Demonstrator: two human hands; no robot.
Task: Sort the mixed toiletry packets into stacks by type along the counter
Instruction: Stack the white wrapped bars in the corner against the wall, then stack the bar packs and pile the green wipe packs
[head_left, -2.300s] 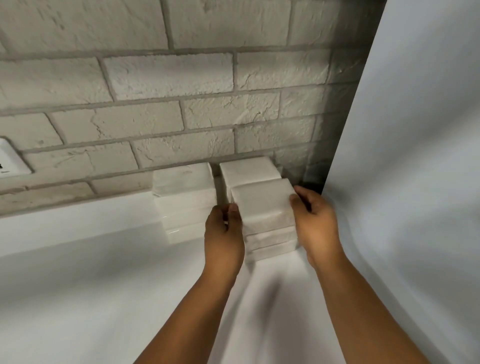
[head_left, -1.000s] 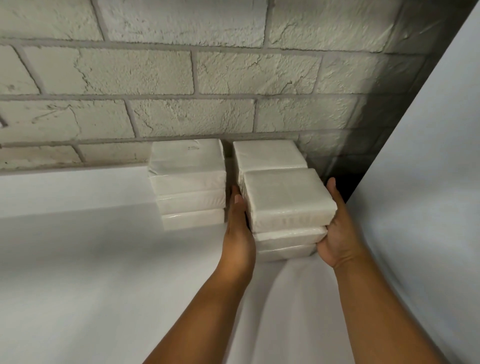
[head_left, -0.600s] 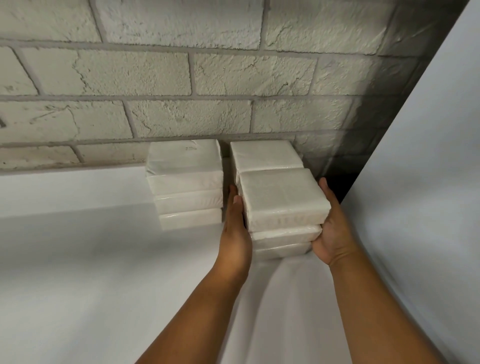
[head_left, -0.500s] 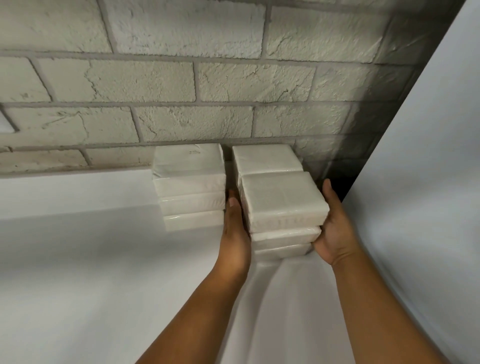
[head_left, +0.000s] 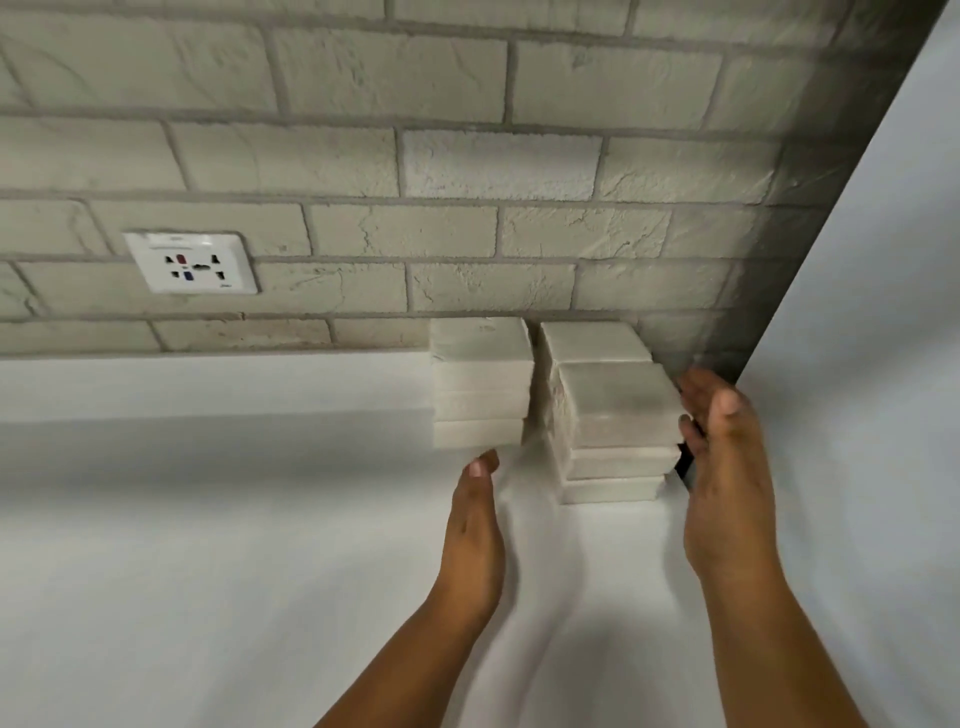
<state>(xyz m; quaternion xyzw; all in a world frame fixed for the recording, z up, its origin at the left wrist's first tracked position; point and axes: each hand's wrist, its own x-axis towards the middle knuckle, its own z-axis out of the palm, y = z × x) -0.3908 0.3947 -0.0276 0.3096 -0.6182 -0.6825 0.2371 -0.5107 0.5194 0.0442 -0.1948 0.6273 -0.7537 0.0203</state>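
Packets sit in three white stacks on the bench (head_left: 208, 519) against a brick wall: a left stack (head_left: 480, 384), a rear stack (head_left: 592, 340) and a front stack (head_left: 618, 431). Left hand (head_left: 475, 535) hovers spread and empty; right hand (head_left: 722, 462), fingers relaxed, nears the front stack's side. Squaring it likely wants light, even pressure, since the top packet overhangs.

brick wall (head_left: 363, 156), wall socket (head_left: 191, 263) and side panel (head_left: 883, 312)

the grey-white brick wall ran behind the white table (head_left: 208, 519); a white wall socket with dark holes sat on it at left, and a plain pale side panel rose at right, shadowing the corner.
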